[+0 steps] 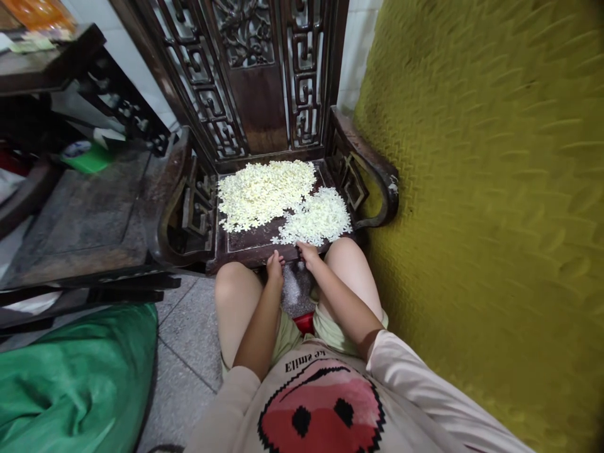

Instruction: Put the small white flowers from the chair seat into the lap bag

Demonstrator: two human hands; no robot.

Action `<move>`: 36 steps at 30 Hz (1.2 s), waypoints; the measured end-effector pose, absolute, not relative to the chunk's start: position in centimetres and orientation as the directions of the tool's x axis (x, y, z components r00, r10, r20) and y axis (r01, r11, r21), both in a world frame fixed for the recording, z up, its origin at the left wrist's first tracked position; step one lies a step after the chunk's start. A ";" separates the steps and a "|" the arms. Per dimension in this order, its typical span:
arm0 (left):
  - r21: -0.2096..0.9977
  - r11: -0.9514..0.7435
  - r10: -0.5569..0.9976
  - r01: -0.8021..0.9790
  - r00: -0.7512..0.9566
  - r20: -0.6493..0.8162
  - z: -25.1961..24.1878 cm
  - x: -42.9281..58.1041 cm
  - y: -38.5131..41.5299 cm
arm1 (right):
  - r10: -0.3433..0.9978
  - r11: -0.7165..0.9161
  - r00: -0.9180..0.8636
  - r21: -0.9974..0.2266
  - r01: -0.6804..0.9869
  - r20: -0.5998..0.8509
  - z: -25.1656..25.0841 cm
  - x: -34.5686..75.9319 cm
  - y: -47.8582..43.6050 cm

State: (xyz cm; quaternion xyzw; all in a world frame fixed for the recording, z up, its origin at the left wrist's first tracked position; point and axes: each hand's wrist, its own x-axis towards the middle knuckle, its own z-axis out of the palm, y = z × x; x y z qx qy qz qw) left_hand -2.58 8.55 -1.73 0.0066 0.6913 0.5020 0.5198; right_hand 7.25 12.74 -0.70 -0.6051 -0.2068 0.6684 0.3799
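A dark carved wooden chair stands before me, and its seat carries two heaps of small flower-shaped pieces. The larger yellowish heap lies at the back left. A paler white heap lies at the front right. My left hand rests at the seat's front edge with fingers curled, and what it holds is too small to name. My right hand reaches onto the front edge of the white heap, fingertips pressed down among the pieces. My bare knees flank both hands.
A yellow-green textured wall of fabric rises close on the right. A dark wooden side table stands left of the chair, with a green object on it. A green bag lies on the tiled floor at lower left.
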 end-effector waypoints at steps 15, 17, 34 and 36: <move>0.988 0.149 0.952 0.031 -0.274 -0.135 2.3 0.1 5.3 | 0.699 -0.713 -0.251 -0.624 -0.321 -0.669 2.4 8.3 10.0; 0.987 0.161 0.936 0.001 -0.318 -0.152 2.5 0.1 5.0 | 0.710 -0.704 -0.271 -0.665 -0.249 -0.650 2.6 8.2 9.5; 0.956 0.219 0.816 -0.194 -0.501 -0.289 1.4 -1.0 5.8 | 0.769 -0.639 -0.212 -0.738 -0.217 -0.603 3.0 8.0 8.8; 0.951 0.217 0.808 -0.222 -0.506 -0.302 1.6 -1.0 5.9 | 0.767 -0.640 -0.195 -0.748 -0.175 -0.611 2.9 8.1 8.8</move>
